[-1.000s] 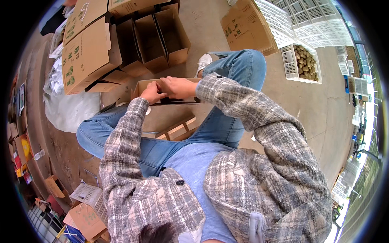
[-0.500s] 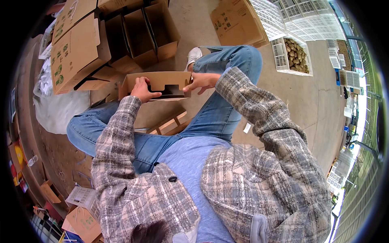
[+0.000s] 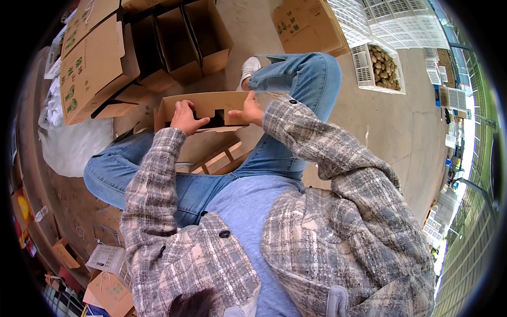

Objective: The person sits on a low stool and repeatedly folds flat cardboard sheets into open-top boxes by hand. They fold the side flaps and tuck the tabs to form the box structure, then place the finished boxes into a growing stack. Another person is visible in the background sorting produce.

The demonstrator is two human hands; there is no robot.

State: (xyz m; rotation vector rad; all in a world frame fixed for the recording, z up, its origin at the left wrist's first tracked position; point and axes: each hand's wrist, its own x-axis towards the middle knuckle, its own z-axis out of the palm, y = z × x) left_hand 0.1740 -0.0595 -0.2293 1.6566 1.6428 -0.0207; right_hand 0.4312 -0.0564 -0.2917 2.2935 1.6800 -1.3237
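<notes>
Between my knees is a small brown cardboard box (image 3: 219, 99), open toward me. A cut-out notch shows along its flap, and the inside is dark. My left hand (image 3: 185, 117) grips the left part of the box, fingers over the flap and thumb pointing right. At the box's right end, my right hand (image 3: 249, 110) clasps the wall, its thumb reaching left over the inner flap. The fingers on the outer side are partly hidden.
Larger open cartons (image 3: 179, 42) stand at the far left, beside a white sack (image 3: 79, 148). A wooden frame (image 3: 221, 160) sits below the box. A folded carton (image 3: 306, 26) lies far ahead; a white crate (image 3: 364, 68) of brown, potato-like produce (image 3: 384, 68) is at right.
My right hand has moved left and closed in on the box's right end, its thumb now further over the flap. My left hand and the box stay nearly in place.
</notes>
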